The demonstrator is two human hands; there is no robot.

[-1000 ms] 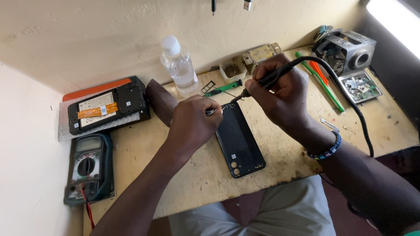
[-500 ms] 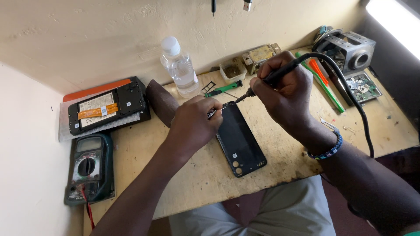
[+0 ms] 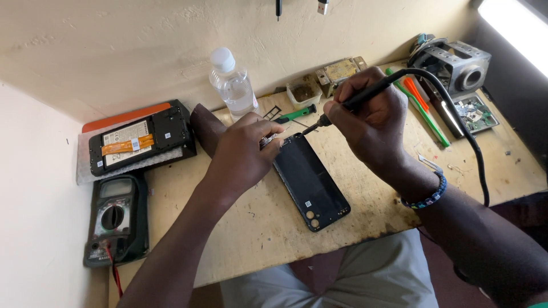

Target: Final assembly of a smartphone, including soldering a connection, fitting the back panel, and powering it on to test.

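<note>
Lying back-up on the wooden table [image 3: 228, 228], nearest the lap and angled away: a black phone [image 3: 311, 182]. Pressing down at its far end with the left hand [image 3: 242, 151], fingers bunched together on a small shiny piece, too small for naming. Gripping a soldering iron [image 3: 365, 97] in the right hand [image 3: 371, 122], fingers clamped round the black handle like a pen, tip touching or just short of the phone's top edge, right beside the left fingertips.

Probably risking a burnt fingertip with any sideways slip of the tip. Possibly scorching the phone's rim by lingering there too long.

Trailing past the right wrist and off the table: a thick black cord [image 3: 468, 131], likely tugging the tip off its spot if snagged.

Standing farther back, near the wall: a plastic water bottle [image 3: 234, 85], risking a spill toward the phone if knocked.
</note>
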